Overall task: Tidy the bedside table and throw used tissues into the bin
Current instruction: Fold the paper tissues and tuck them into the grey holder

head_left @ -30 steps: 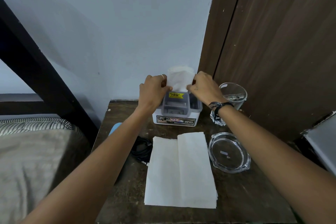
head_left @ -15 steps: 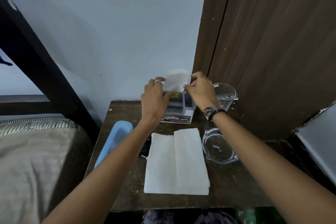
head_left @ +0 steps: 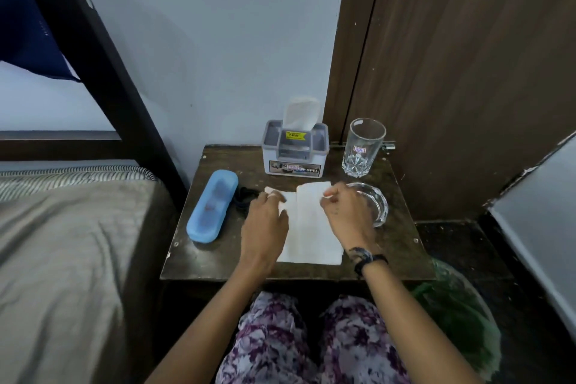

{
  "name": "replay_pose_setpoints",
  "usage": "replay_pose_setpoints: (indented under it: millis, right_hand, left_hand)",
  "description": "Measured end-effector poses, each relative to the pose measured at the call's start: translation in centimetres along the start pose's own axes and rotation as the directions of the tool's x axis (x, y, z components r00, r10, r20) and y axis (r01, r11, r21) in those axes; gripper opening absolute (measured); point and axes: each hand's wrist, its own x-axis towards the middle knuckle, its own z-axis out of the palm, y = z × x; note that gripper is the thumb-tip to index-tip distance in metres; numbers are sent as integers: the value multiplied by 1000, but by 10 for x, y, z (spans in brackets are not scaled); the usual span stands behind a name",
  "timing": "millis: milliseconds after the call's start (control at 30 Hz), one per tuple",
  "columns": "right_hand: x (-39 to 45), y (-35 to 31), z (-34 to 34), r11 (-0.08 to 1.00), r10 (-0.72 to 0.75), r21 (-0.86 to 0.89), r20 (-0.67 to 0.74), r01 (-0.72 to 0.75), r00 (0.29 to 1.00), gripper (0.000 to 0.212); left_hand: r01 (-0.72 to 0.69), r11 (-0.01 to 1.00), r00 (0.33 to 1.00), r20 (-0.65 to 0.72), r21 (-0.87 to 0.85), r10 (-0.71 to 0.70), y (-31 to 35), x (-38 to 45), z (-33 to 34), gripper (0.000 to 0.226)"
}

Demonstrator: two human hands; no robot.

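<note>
Both hands on the tissue (head_left: 308, 227)
The left hand (head_left: 265, 221) and right hand (head_left: 346, 212) pinch its far corners, mid-bench (head_left: 193, 262).

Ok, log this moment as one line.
left hand: on white tissue | right hand: pinching its top corner | tissue box: closed, sheet poking out

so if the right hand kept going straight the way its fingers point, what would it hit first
Probably the white plastic tissue box: the right hand points up-left over the white paper tissue toward it, though depth is unclear.
</note>
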Motion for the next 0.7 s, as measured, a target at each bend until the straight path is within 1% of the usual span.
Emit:
replay_pose_setpoints:
  millis: [67, 167, 233, 367, 433, 500, 600, 633, 700]
  right_hand:
    - [-16, 14, 4, 999, 42, -10, -17, -43, 999, 23]
    - [-37, 25, 18, 996, 75, -56, -5, -75, 997, 28]
    - [-45, 27, 28, 995, 86, -48, -5, -86, 996, 29]
    - [-44, 26, 42, 994, 109, 14, -86, -108, 990, 32]
    - [-40, 28, 45, 987, 147, 85, -90, -139, 985, 34]
    - [-37, 30, 44, 956, 201, 228, -59, -182, 978, 33]
    - [-37, 34, 42, 862, 209, 470, 14, -191, 978, 40]
    - [-37, 34, 43, 837, 196, 518, 21, -179, 980, 43]
    - [-39, 37, 45, 806, 180, 571, 14, -156, 984, 43]
  left_hand:
    - [73, 997, 997, 13, 11, -74, -15, -19, 3, 29]
    - [138, 990, 990, 34, 28, -139, -21, -38, 11, 37]
    - [188, 982, 982, 29, -24, -187, -19, -46, 17, 44]
    - [291, 937, 955, -6, -195, -297, -9, -41, 21, 50]
    - [370, 872, 922, 14, -321, -386, -3, -35, 21, 51]
    - [406, 793, 893, 11, -453, -451, 0, -32, 23, 52]
    - [346, 649, 858, -50, -678, -511, 5, -38, 27, 54]
    - [318, 600, 846, -66, -734, -529, 8, -42, 29, 55]
    - [268, 535, 831, -89, -802, -550, 15, -48, 32, 54]
